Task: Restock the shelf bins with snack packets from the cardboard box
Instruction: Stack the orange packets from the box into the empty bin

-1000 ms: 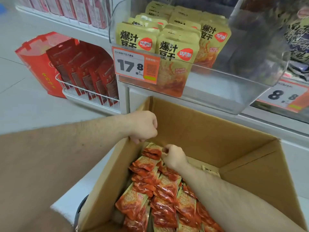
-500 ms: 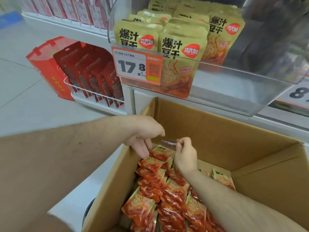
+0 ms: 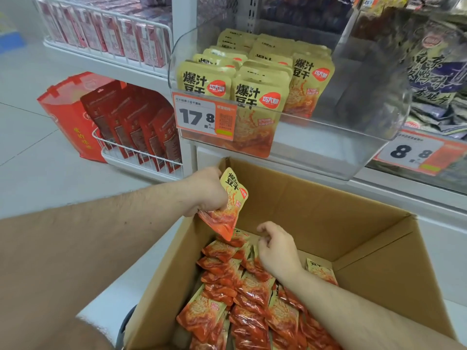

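Left hand: grips a glossy yellow-orange packet over the cardboard box.
Right hand: loosely curled, holding nothing.

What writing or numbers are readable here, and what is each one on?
"爆汁豆干": yellow packets in the clear bin and the packet held by the left hand.
"巧大娘": red badge on those packets.
"17.8": orange price tag on that bin.
"8.8": price tag on the right.
Small print on the tags, red bag and dark packets: unreadable.
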Demonstrator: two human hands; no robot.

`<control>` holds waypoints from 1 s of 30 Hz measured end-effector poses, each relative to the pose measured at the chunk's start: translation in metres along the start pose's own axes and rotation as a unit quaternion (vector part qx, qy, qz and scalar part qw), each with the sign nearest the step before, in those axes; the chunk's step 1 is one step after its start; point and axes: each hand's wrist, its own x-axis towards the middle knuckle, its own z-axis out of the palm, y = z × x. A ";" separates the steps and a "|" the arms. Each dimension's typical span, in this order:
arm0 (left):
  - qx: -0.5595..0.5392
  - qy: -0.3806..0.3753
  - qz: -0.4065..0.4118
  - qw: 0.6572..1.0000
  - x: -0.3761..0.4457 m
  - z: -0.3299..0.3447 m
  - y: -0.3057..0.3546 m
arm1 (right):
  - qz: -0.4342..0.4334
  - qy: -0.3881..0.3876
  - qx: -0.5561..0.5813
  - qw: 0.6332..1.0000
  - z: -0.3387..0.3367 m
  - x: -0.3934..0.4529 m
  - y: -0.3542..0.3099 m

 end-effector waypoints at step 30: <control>-0.197 -0.112 -0.088 0.970 -0.003 -0.014 -0.007 | -0.114 0.159 0.099 0.976 -0.049 -0.043 -0.026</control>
